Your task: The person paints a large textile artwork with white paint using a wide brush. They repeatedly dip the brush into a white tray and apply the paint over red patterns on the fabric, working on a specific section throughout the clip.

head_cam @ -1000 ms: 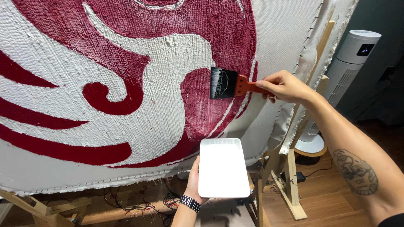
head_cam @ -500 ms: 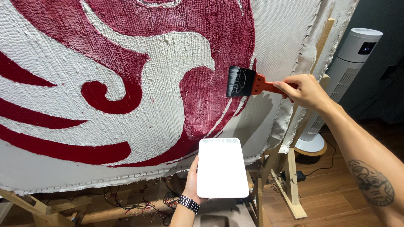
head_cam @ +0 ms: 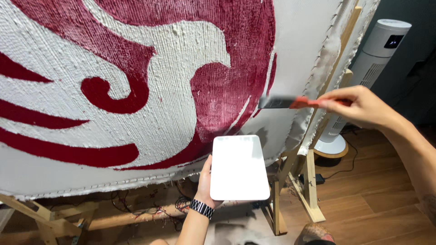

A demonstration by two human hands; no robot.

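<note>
A: What is gripped in the right hand (head_cam: 361, 106)?

B: A flat brush with an orange-red handle and dark bristles (head_cam: 290, 102) is pinched by the handle end between thumb and fingers. It is blurred, held level, with the bristles at or just off the large white-and-crimson tufted rug stretched upright on a wooden frame (head_cam: 136, 77), near its right-hand edge.

A: And the left hand (head_cam: 205, 181)?

B: It is closed around the left edge of a white rectangular tray with rounded corners (head_cam: 238, 168), which is held up from below, just under the rug's lower right part. A dark-banded wristwatch (head_cam: 201, 208) is worn on that wrist.

A: Which step is judged to be in hand?

B: The pile is being brushed, it seems, along the border where the crimson curve meets the white field. Whether the tray is kept under the stroke to catch what falls cannot be told for sure.

A: What would the next stroke call for?

B: A light, even pass is judged to be needed, with the bristles kept flat to the surface and the tray kept beneath them.

A: What else is around?

B: The pale wooden frame leg (head_cam: 313, 190) is seen right of the tray, and a white tower fan on a round base (head_cam: 363, 77) is set behind the right hand on the brown wooden plank floor (head_cam: 377, 195). Loose dark threads or cables (head_cam: 154, 204) are strewn beneath the rug.

A: Is anything in the way?

B: The frame's upright is close to the brush handle, so the swing could be hindered there.
</note>
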